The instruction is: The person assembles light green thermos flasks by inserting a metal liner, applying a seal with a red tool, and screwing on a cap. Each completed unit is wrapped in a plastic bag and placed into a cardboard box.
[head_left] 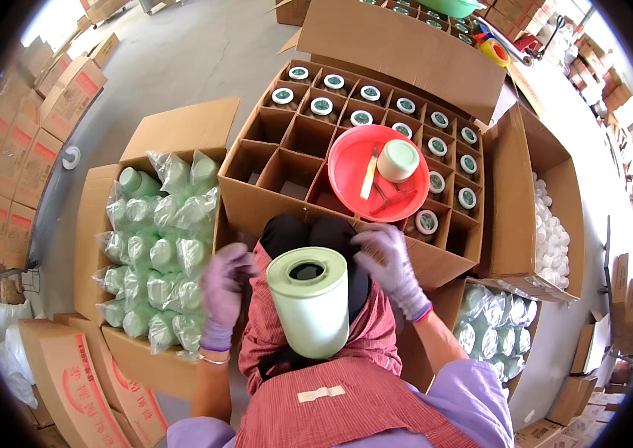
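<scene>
A pale green cylindrical container (309, 306) rests upright on my lap, with a round hole in its top and a dark inside. To its left is my gloved left hand (223, 287), fingers loosely stretched, nothing visible in it. On the other side my gloved right hand (393, 267) has its fingers apart and holds nothing. Neither hand appears to touch the container. Just ahead, a red basin (342, 175) sits on a divided carton (256, 213). It holds a small pale green cup-shaped part (398, 160), a yellow-handled tool (368, 175) and a red-handled tool (393, 200).
White-rimmed round tops (361, 118) show in many of the carton's compartments. At left, an open box (137, 366) holds plastic-wrapped green parts (163, 254); another wrapped batch (499, 321) lies at right. A tall carton (510, 201) contains small white pieces (551, 243). Stacked cartons (21, 149) line the left.
</scene>
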### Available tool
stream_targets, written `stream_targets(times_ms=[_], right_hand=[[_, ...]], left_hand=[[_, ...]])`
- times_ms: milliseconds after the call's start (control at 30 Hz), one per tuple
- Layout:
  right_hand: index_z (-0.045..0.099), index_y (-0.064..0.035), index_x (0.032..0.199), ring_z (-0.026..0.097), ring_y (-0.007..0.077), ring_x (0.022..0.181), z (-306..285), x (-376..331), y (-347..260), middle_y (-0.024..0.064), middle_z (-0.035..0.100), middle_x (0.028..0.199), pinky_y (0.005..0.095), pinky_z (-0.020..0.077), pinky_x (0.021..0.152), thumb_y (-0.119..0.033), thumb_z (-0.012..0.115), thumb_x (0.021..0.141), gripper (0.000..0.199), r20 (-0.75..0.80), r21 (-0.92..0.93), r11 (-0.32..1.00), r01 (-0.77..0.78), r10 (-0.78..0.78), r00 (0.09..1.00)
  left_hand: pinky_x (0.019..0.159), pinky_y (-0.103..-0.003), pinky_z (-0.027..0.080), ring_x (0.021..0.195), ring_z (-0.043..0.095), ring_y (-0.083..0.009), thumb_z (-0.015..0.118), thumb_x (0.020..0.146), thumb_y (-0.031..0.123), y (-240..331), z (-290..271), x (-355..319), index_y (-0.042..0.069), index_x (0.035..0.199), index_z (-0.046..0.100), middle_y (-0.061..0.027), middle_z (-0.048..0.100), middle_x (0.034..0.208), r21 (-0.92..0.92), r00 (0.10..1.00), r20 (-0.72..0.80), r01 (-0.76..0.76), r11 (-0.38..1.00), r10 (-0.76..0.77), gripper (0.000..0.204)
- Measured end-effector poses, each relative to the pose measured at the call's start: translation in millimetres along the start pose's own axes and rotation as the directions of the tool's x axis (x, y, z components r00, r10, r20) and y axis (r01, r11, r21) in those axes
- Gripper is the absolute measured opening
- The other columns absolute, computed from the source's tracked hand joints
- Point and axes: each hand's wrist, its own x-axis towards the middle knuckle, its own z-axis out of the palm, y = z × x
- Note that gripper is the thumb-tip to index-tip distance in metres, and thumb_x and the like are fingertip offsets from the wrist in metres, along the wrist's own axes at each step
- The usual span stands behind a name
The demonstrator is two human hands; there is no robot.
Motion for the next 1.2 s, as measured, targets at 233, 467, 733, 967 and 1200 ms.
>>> stream_targets(times_ms=[233,467,733,967,1200], right_hand=[[0.059,-0.0035,0.125,0.053,0.0311,0.122,-6.7,4.2,-23.2,0.0162,0.057,0.127,0.0419,0.0402,0.108,-0.035,0.089,0.064,0.075,0.279,0.155,0.987,0.039,-0.082,0.957],[0.048,-0.0018,0.137,0.042,0.0380,0.134,20.8,3.5,-59.6,0.0215,0.042,0.142,0.0441,0.0351,0.112,-0.032,0.081,0.077,0.075,0.348,0.252,0.967,-0.024,-0.068,0.935],[0.047,-0.0012,0.134,0.046,0.0424,0.129,9.5,46.3,-64.1,0.0262,0.042,0.140,0.0459,0.0394,0.108,-0.049,0.076,0.080,0.078,0.237,0.190,0.950,0.246,-0.288,0.928],[0.048,-0.0064,0.137,0.044,0.0510,0.126,42.2,70.5,-81.5,0.0290,0.032,0.145,0.0501,0.0420,0.106,-0.012,0.079,0.075,0.070,0.013,-0.141,0.841,0.523,-0.527,0.850],[0.055,-0.0009,0.132,0.063,0.0196,0.105,6.6,75.4,-27.3,0.0174,0.065,0.118,0.0350,0.0519,0.091,-0.017,0.052,0.099,0.037,-0.033,0.490,0.871,-0.023,0.045,0.998]], left_hand=[[0.107,-0.038,0.042,0.118,0.060,-0.0257,0.045,0.103,0.037,-4.6,26.2,-17.2,-0.003,0.129,0.060,-0.0176,0.063,0.127,0.633,0.979,0.167,-0.198,0.749,0.118,0.049],[0.116,-0.046,0.028,0.140,0.037,-0.0316,0.077,0.077,0.046,14.3,38.7,8.5,0.002,0.145,0.045,-0.0159,0.044,0.149,0.716,0.855,0.482,-0.257,0.649,-0.193,0.087],[0.114,-0.047,0.034,0.136,0.043,-0.0386,0.076,0.076,0.054,24.2,47.0,24.4,0.003,0.142,0.049,-0.0178,0.052,0.141,0.682,0.742,0.670,-0.606,0.410,-0.019,0.088],[0.108,-0.043,0.041,0.130,0.050,-0.0303,0.041,0.104,0.044,7.6,68.6,28.1,0.004,0.147,0.039,-0.0151,0.046,0.147,-0.120,0.993,0.099,0.071,0.990,-0.060,0.059],[0.113,-0.052,0.030,0.134,0.038,-0.0454,0.067,0.090,0.025,14.4,103.4,37.3,0.004,0.135,0.056,-0.0196,0.046,0.144,0.633,0.635,0.768,-0.732,-0.251,0.083,0.051]])
